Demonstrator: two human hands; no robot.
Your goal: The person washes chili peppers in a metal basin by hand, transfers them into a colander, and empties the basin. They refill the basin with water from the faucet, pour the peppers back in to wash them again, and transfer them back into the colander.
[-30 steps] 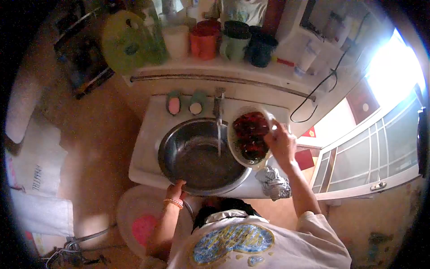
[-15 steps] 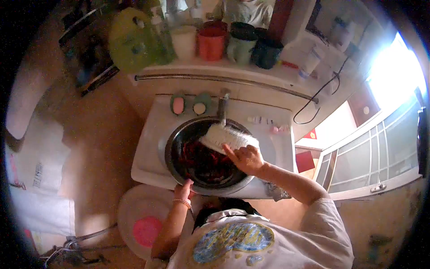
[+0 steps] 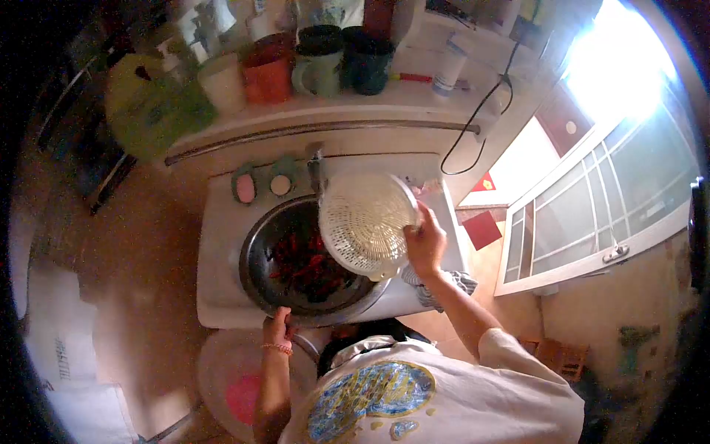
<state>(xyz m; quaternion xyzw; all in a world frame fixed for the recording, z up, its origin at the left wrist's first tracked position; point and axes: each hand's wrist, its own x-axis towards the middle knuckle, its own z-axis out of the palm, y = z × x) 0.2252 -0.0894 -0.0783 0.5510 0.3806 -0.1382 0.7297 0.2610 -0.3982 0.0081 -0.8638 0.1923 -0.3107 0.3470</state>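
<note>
A white perforated colander (image 3: pixel 366 222) is held by its right edge in my right hand (image 3: pixel 426 244). It is tilted with its inside showing, over the right part of a dark metal basin (image 3: pixel 255 285). Red pieces (image 3: pixel 307 263), too blurred to identify, lie in the basin, which sits on the white sink top (image 3: pixel 218 288). My left hand (image 3: pixel 279 325) is closed on the basin's near rim, with a beaded bracelet at the wrist. Behind the colander stands the faucet (image 3: pixel 316 170).
Two soap dishes (image 3: pixel 245 188) sit left of the faucet. Several cups, including a red one (image 3: pixel 268 74), stand on the shelf above a metal bar (image 3: pixel 296 132). Below left is a pale tub (image 3: pixel 218 362); a striped cloth (image 3: pixel 447 287) lies at the right edge.
The colander has turned from nearly edge-on to show its round inside, and my right hand has moved to its right edge. The view has shifted, while my left hand stays at the rim.
</note>
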